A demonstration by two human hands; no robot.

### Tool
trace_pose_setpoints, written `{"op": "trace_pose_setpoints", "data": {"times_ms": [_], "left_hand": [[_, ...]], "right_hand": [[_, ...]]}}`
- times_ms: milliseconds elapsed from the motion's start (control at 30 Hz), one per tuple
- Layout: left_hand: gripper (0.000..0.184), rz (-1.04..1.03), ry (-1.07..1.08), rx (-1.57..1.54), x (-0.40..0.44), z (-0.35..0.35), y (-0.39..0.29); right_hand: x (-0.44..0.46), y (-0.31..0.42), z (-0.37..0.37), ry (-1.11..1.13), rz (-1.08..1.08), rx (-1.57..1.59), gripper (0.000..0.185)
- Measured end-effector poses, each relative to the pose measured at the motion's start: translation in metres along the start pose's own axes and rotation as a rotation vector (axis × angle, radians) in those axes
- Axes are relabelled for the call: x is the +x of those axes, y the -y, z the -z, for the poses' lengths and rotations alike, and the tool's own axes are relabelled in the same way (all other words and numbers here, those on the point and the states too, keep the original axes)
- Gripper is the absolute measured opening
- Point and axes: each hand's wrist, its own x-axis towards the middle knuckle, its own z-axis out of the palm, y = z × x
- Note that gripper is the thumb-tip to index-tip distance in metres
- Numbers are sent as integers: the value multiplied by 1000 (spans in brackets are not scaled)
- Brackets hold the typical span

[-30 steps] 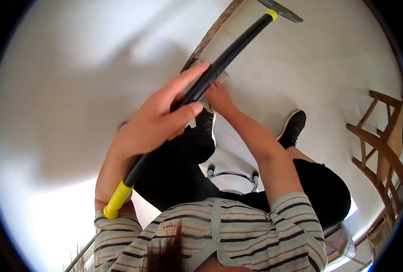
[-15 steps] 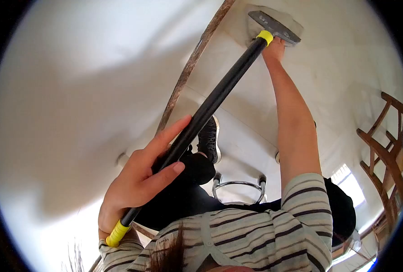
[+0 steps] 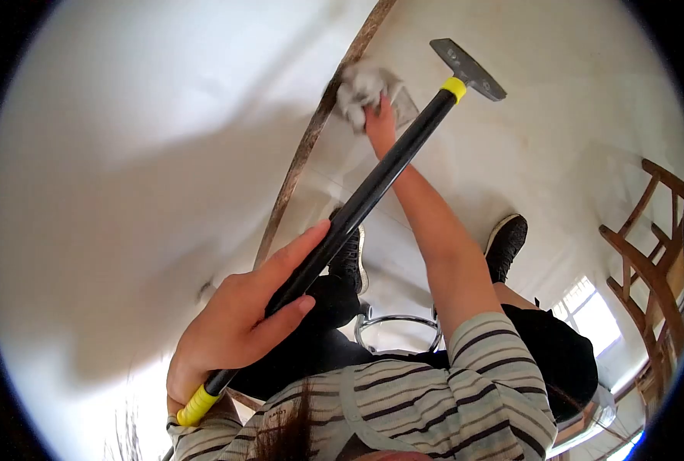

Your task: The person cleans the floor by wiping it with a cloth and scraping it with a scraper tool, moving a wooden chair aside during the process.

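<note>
A long-handled scraper (image 3: 384,167) slants across the view, with a black handle, yellow bands and a flat grey head raised at the upper right. My left hand (image 3: 238,315) wraps around the lower handle, index finger stretched along it, the yellow end against my forearm. Farther out, my right hand (image 3: 383,127) grips a crumpled greyish-white cloth (image 3: 360,94), blurred by motion. The cloth lies on the pale floor right against a worn brown strip (image 3: 309,142). Part of my right wrist passes behind the scraper handle.
Wooden chairs (image 3: 649,269) stand at the right. A chrome frame (image 3: 398,319) shows between my legs, and my black shoes (image 3: 506,246) are on the floor. Past the brown strip, a white surface (image 3: 142,192) carries shadows on the left.
My right hand has swept left with the cloth, from behind the scraper head to the brown strip. The scraper head has dropped slightly; my left hand keeps its hold. My right shoe has come into view.
</note>
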Motion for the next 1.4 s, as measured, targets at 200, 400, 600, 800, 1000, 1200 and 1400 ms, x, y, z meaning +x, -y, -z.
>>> {"op": "trace_pose_setpoints", "data": {"times_ms": [200, 400, 600, 800, 1000, 1200, 1400], "left_hand": [[66, 43, 53, -41, 0, 3, -2], [66, 17, 86, 104, 6, 6, -6], [65, 54, 139, 112, 9, 5, -12], [66, 107, 41, 76, 2, 4, 7], [65, -19, -25, 96, 6, 3, -6], [64, 44, -9, 56, 11, 9, -23], [64, 83, -9, 59, 10, -3, -32]], "right_hand": [[70, 82, -23, 86, -211, 548, 46], [-118, 40, -83, 243, -225, 87, 60], [-230, 53, -74, 696, -487, 91, 61], [25, 36, -34, 212, -74, 10, 45], [70, 64, 32, 181, 308, -713, 38], [-87, 21, 94, 652, 733, -810, 37], [65, 6, 180, 506, 580, -1169, 43]]}}
